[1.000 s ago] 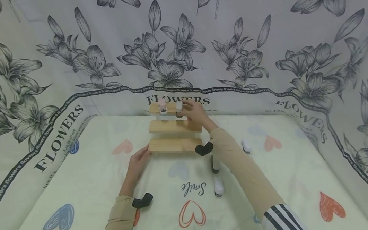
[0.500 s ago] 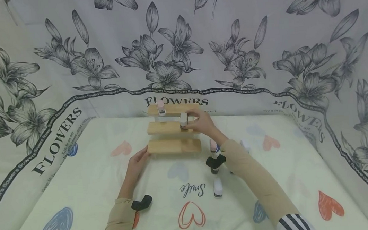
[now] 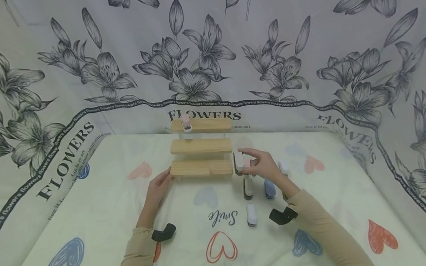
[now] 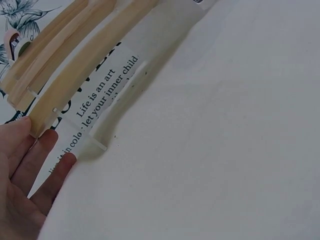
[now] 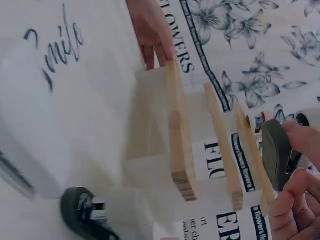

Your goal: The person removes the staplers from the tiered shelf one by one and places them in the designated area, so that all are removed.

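Note:
A three-tier wooden shelf rack [image 3: 202, 167] with clear supports stands at the back. My left hand [image 3: 159, 190] grips the left end of its lowest board, thumb above and fingers below in the left wrist view. My right hand [image 3: 263, 164] pinches a small white stapler [image 3: 239, 160] with a dark base [image 5: 276, 154], just off the rack's right end. A pink stapler [image 3: 186, 123] sits on the top board at its left. Beside the held stapler, a pink one [image 3: 247, 165] is partly hidden by my right fingers.
More small staplers lie on the cloth right of the rack: a pale one with a dark base [image 3: 248, 188], a white one [image 3: 251, 215], a blue one [image 3: 269, 189] and another white one [image 3: 283, 168]. A flower-printed curtain [image 3: 195, 61] hangs behind.
My right hand has brought the white stapler from the right part of the top board down and right, past the rack's end. My left hand has stayed at the lowest board.

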Tool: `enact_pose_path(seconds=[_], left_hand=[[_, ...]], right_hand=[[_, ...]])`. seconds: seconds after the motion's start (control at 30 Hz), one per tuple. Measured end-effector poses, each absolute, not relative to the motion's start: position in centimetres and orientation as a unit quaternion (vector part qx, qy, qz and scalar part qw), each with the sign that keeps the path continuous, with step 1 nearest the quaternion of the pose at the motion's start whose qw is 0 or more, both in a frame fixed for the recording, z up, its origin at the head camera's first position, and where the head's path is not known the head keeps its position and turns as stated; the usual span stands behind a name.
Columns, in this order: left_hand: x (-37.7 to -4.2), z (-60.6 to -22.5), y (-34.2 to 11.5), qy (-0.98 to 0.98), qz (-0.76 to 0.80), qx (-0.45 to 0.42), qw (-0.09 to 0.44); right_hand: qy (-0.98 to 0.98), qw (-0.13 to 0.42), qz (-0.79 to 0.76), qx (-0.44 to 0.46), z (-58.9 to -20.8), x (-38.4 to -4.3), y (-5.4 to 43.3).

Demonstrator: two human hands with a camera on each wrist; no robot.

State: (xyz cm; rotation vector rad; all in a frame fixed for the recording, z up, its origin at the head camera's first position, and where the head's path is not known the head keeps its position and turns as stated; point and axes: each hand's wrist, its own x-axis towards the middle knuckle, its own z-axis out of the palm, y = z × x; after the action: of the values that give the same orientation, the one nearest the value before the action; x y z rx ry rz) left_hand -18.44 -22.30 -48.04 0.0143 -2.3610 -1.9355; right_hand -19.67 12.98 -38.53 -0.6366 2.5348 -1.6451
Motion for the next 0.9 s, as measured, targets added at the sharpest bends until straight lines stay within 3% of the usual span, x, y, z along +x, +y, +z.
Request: enact_pose_path(seconds=[0.37, 0.9], left_hand=[[-19.2, -48.8, -22.8, -0.774, -0.629, -0.016, 0.069], [-18.8, -49.2, -22.6, -0.792, -0.607, -0.022, 0.059]], right_hand=[[0.808, 0.047, -0.538, -0.236, -39.7, -15.3, 15.4], [0.814, 0.080, -0.549, -0.173, -43.7, -8.7, 20.3]])
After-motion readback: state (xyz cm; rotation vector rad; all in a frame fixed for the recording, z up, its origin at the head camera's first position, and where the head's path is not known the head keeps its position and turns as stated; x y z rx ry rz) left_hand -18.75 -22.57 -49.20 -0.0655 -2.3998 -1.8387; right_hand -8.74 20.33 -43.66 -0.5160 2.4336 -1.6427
